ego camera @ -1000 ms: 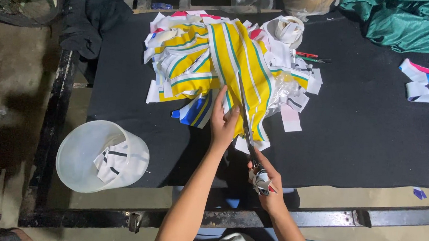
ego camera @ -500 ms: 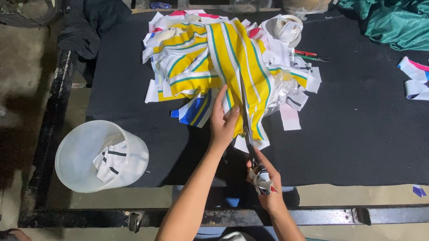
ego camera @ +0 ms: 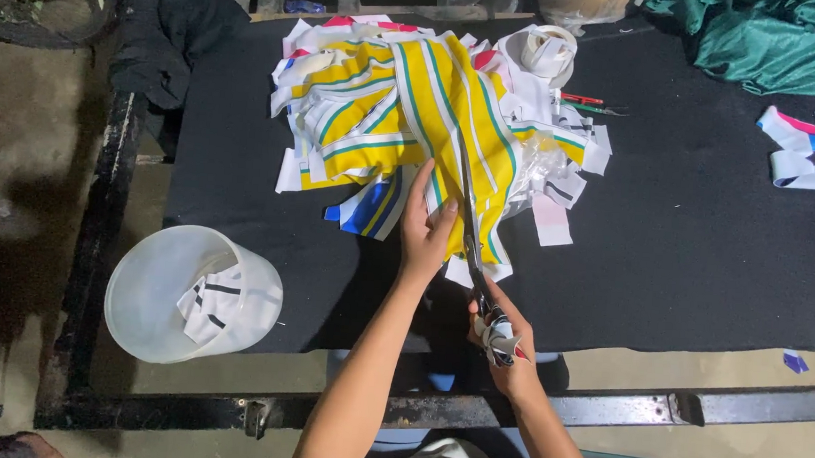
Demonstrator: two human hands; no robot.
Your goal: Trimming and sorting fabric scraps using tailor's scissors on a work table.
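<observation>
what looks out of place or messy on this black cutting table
The white plastic bucket lies tipped on its side at the table's left corner, striped scraps inside. Loose pink and white strips lie apart at the right edge, away from the yellow striped fabric pile.

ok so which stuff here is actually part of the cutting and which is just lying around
In use:
left hand
right hand
scissors
yellow striped fabric

Lying about:
white bucket
green cloth
pink and blue strips
tape roll
</observation>
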